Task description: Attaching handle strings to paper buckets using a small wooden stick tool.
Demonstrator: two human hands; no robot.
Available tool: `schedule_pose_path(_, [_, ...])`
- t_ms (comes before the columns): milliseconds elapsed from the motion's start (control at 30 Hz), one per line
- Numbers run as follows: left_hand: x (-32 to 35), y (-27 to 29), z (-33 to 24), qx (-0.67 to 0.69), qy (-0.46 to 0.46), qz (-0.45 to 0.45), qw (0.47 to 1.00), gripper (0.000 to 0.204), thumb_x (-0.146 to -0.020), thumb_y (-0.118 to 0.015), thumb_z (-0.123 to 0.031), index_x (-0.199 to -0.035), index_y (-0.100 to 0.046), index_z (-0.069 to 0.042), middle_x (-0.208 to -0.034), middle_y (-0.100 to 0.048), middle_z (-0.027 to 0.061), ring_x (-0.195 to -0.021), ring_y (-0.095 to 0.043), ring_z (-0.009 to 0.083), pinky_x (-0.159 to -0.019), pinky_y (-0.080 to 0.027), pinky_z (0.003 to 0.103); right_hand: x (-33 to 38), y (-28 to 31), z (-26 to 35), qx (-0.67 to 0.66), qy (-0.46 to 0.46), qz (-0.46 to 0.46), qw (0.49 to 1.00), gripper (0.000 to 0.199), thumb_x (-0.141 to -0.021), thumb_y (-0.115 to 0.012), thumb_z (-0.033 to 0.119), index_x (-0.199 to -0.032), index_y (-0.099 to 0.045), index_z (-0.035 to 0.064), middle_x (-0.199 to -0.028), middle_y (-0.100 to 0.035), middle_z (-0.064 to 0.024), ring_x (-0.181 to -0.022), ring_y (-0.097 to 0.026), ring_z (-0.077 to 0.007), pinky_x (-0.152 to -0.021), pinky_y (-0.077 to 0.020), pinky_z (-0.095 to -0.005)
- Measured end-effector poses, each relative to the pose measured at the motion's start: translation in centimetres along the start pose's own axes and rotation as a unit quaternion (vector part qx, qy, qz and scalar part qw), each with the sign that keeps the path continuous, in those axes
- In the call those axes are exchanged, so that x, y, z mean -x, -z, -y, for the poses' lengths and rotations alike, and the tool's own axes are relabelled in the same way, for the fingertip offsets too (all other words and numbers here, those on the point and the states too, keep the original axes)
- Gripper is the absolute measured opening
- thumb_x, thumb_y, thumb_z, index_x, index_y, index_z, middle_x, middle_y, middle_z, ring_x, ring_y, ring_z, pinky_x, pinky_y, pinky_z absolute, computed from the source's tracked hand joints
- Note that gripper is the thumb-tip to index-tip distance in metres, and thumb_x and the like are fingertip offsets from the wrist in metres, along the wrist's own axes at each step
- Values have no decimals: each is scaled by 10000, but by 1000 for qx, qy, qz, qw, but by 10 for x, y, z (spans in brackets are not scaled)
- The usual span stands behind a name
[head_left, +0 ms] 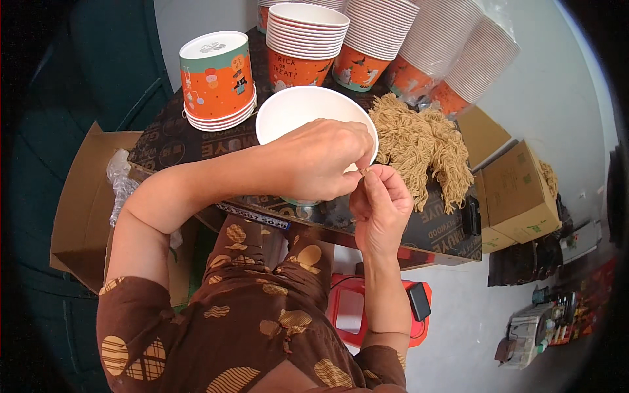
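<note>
Head view: the left hand (321, 160) and the right hand (380, 203) meet at picture centre, just at the 5 o'clock edge of an open white paper bucket (308, 111) that stands on a dark printed board (173, 147). Both hands are closed in a fingertip pinch on one short tan cord (363, 171); little of it shows between the fingers. In my judgement the step in hand is fixing a cord handle at the bucket's rim, and the next move calls for fine fingertip control to seat the cord end without letting it slip; whether any hole is there cannot be told, the left hand covers that part of the rim. At 2 o'clock from the hands lies a heap of like tan cords (419, 141), touching the bucket's side. At 10 o'clock an upturned stack of orange printed buckets (217, 78); at 12 to 1 o'clock further nested stacks (304, 39), some leaning. A closed carton (517, 190) sits at 3 o'clock, a red stool (350, 314) at 6 o'clock. The cord heap crowds the right hand's side.
</note>
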State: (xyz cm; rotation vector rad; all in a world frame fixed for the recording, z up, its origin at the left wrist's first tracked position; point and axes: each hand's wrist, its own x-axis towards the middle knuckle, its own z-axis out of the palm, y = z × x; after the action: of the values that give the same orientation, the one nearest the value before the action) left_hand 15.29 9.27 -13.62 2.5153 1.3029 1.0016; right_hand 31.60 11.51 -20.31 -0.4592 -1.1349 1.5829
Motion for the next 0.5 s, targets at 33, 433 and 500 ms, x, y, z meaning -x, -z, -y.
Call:
schedule_pose_path(33, [0, 0, 0, 0, 0, 0, 1000, 154, -750, -644, -73, -857, -600, 29, -817, -625, 162, -758, -637, 319, -660, -502, 383, 0, 0, 0, 1, 1, 0, 1000, 100, -940, -608, 120, -888, -605, 35, -600, -491, 43, -437, -338, -32, -410, -237, -206])
schedule_pose_path(433, [-2, 1, 2, -3, 44, 14, 999, 97, -771, -645, -61, -792, -616, 29, -786, -632, 160, -729, -638, 319, -643, -498, 372, 1, -1, -6, 53, 57, -22, 997, 84, -952, -601, 102, -913, -598, 27, -650, -517, 44, -478, -379, -23, -426, -271, -193])
schedule_pose_path(500, [-3, 2, 2, 9, 62, 30, 998, 92, -784, -632, -63, -800, -618, 26, -779, -632, 153, -720, -630, 300, -639, -491, 361, 3, 0, -7, 80, 87, -24, 993, 89, -957, -595, 105, -918, -598, 25, -674, -517, 48, -499, -386, -17, -434, -280, -188])
